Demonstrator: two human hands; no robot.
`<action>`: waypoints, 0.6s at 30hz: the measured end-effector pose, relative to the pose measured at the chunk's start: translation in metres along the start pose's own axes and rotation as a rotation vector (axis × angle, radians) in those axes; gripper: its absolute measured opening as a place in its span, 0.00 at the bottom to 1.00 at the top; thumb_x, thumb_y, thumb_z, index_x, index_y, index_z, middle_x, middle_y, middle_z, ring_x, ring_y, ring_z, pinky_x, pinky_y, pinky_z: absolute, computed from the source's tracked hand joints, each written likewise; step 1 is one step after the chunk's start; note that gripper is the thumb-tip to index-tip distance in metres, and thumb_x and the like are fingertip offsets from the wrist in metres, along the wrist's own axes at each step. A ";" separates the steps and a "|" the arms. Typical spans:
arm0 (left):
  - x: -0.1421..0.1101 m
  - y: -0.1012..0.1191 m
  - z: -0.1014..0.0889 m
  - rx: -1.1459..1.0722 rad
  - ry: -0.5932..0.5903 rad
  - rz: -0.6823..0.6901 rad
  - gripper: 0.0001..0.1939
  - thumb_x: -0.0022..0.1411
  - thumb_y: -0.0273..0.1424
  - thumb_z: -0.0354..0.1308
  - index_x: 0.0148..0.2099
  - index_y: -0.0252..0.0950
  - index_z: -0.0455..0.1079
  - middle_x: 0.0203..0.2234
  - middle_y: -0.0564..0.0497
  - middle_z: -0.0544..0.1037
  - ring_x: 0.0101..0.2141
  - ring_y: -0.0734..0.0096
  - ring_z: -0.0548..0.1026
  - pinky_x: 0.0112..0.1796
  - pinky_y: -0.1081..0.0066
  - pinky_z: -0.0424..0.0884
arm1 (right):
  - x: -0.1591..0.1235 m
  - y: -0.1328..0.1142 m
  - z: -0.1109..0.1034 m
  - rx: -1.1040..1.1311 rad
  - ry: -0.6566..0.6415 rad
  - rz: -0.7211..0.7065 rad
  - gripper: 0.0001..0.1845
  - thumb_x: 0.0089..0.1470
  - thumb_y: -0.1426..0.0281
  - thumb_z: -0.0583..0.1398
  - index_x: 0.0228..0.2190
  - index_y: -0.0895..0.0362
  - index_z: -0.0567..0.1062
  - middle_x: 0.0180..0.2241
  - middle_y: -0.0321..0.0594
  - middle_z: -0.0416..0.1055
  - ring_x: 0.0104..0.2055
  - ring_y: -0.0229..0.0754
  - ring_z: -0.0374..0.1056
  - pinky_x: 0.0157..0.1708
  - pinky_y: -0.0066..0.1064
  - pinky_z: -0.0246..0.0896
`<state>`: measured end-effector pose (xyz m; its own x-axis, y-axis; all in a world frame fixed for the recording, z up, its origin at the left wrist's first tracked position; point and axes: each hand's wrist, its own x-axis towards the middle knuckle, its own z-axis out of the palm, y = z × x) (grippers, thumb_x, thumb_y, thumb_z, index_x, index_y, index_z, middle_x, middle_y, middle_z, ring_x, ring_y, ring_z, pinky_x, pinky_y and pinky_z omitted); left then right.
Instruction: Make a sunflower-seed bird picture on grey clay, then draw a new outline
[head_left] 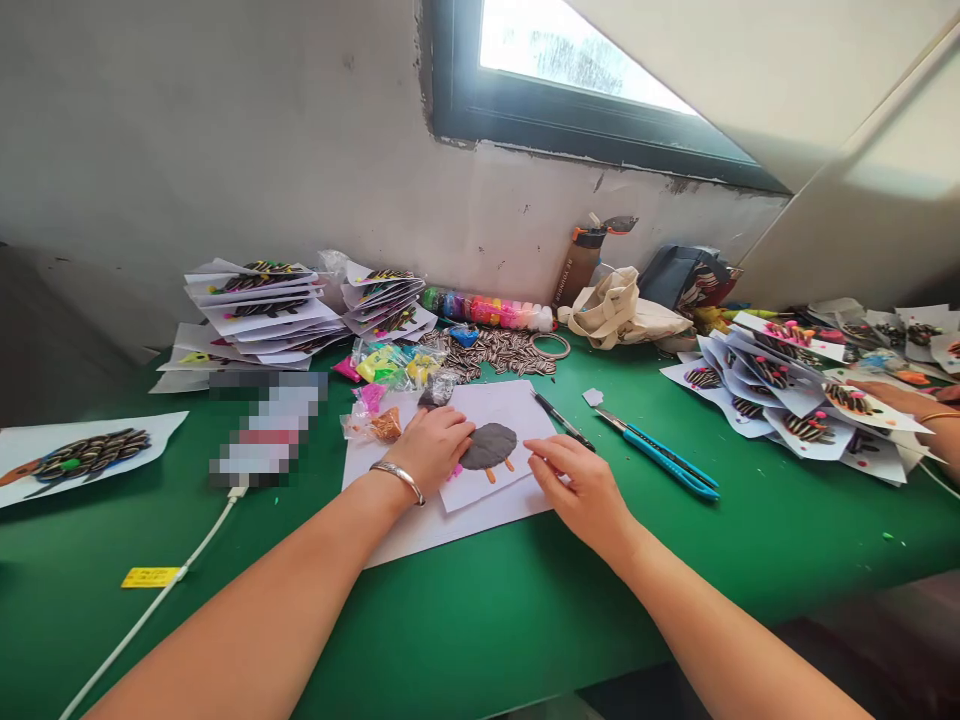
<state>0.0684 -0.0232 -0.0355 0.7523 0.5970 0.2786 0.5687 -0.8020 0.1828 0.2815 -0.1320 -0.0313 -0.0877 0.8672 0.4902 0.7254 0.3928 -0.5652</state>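
A dark grey disc of modelling clay (488, 446) lies flattened on a sheet of white paper (517, 405), with two short orange clay legs (491, 475) below it and pink bits at its left. My left hand (429, 452), a silver bangle at the wrist, rests on the paper with its fingers stretched to the disc's left edge; nothing shows in it. Just right of the disc, my right hand (581, 490) hovers low over the paper's edge, its fingers loosely bent and the thumb apart from them. A second white sheet (397, 545) lies underneath.
Sunflower seeds (499, 355) are heaped behind the paper beside clay packets (382, 362). A black pen (562, 420) and blue craft knife (660, 455) lie to the right. Stacks of seed pictures (259, 310) stand at both sides. Another person's hand (892, 398) is far right.
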 end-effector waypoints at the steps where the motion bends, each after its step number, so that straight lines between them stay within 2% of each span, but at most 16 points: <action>1: 0.000 0.000 0.000 0.000 0.001 0.000 0.11 0.66 0.25 0.49 0.46 0.36 0.71 0.39 0.44 0.75 0.45 0.59 0.71 0.44 0.59 0.66 | 0.002 0.001 -0.002 -0.002 -0.012 0.030 0.12 0.59 0.72 0.54 0.41 0.55 0.76 0.34 0.42 0.73 0.33 0.40 0.69 0.33 0.32 0.67; 8: 0.000 0.000 0.000 -0.010 0.022 -0.005 0.11 0.66 0.25 0.48 0.46 0.37 0.71 0.39 0.45 0.75 0.45 0.59 0.71 0.45 0.58 0.67 | 0.011 -0.001 0.000 -0.093 -0.217 0.012 0.16 0.55 0.79 0.54 0.40 0.52 0.77 0.35 0.40 0.73 0.35 0.40 0.70 0.34 0.31 0.66; 11: 0.000 0.001 0.000 -0.018 0.012 -0.020 0.11 0.66 0.26 0.49 0.47 0.37 0.71 0.40 0.45 0.75 0.46 0.59 0.71 0.45 0.59 0.67 | 0.014 -0.006 0.002 -0.112 -0.248 0.009 0.15 0.55 0.79 0.54 0.37 0.53 0.77 0.33 0.40 0.72 0.33 0.40 0.68 0.33 0.31 0.65; 14: 0.000 0.001 0.000 -0.020 0.005 -0.036 0.11 0.66 0.26 0.49 0.47 0.36 0.70 0.41 0.45 0.75 0.47 0.58 0.70 0.46 0.58 0.67 | 0.011 -0.014 0.007 -0.169 -0.258 -0.069 0.14 0.55 0.78 0.54 0.35 0.53 0.78 0.34 0.43 0.70 0.35 0.43 0.66 0.35 0.34 0.63; 18: 0.000 0.001 0.000 -0.032 0.010 -0.037 0.11 0.65 0.26 0.49 0.46 0.37 0.71 0.41 0.45 0.75 0.48 0.58 0.69 0.47 0.57 0.67 | 0.000 -0.017 0.016 -0.210 -0.255 -0.119 0.14 0.57 0.78 0.53 0.40 0.54 0.76 0.34 0.45 0.69 0.37 0.46 0.64 0.37 0.39 0.62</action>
<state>0.0692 -0.0239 -0.0348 0.7274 0.6261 0.2808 0.5851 -0.7797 0.2230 0.2578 -0.1340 -0.0322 -0.3288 0.8781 0.3477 0.8220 0.4474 -0.3525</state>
